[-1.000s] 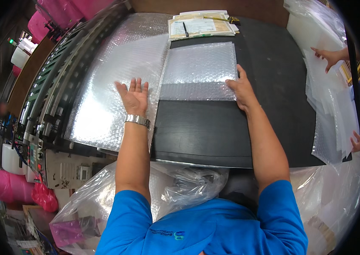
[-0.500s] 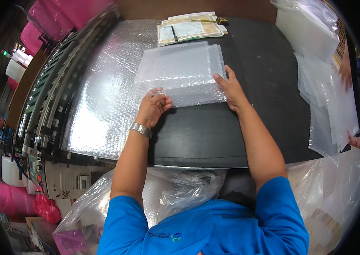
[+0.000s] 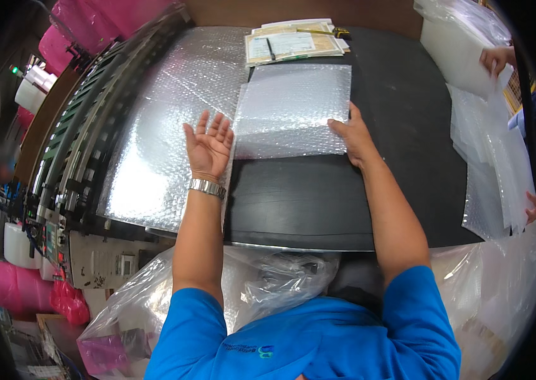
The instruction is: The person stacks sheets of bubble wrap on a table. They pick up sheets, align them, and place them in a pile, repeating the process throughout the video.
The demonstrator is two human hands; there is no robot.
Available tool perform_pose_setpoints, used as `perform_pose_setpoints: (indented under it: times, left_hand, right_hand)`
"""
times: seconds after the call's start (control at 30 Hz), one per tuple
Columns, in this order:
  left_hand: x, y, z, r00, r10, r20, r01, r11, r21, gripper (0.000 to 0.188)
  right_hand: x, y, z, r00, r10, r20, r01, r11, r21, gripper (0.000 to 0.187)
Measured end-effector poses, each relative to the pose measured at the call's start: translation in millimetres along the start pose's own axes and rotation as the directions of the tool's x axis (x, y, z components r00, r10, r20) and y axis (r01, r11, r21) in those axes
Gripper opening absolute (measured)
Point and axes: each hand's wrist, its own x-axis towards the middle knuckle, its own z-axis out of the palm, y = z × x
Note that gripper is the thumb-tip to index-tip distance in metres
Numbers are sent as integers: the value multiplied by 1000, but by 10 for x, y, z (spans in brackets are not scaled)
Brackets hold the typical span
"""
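A small stack of clear bubble wrap pouches (image 3: 293, 111) lies on the black tabletop, its edges nearly lined up. My right hand (image 3: 355, 134) grips the stack's right edge, thumb on top and fingers at the side and underneath. Beside the left edge, my left hand (image 3: 210, 147) is palm up with its fingers spread, holding nothing. Under and beyond that hand spreads a wide sheet of bubble wrap (image 3: 154, 139), shining in the light.
Behind the pouches lie papers (image 3: 293, 45) with a pen and a tape measure. A machine with rollers (image 3: 68, 139) stands at left. On the right, another person's hand (image 3: 497, 60) touches a pile of clear bags (image 3: 451, 50); more sheets (image 3: 486, 158) hang over the table's edge.
My left hand has let go of the pouches and opened, moving left. The pouches now lie more evenly stacked. At the right, the other person's hand has moved up to the pile.
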Motion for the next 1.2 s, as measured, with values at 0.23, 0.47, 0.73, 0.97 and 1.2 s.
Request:
perform_pose_setpoints:
  times: [0.23,0.47,0.73,0.97,1.2]
  left_hand:
    - [33,74,-55,919,208,-336,-231,972,-31,97]
    - [-20,61,18,910,221,-350,-228,973,22,110]
    - [-35,57,60,899,222,-378,-217,975,58,108]
    - [-34,61,49,903,226,-365,-208,974,90,111]
    - [-35,57,65,899,225,-375,-206,974,91,111]
  right_hand:
    - [8,17,-14,1000,11,-11,-11,1000,-24,74]
    - [14,42,-33,1000,-24,17,24,1000,-6,75]
    - [0,13,-18,1000,11,14,-11,1000,-2,75]
    - [-10,-7,-10,1000,7,12,-7,1000,-7,74]
    - [12,21,-29,1000,6,24,-6,1000,4,74]
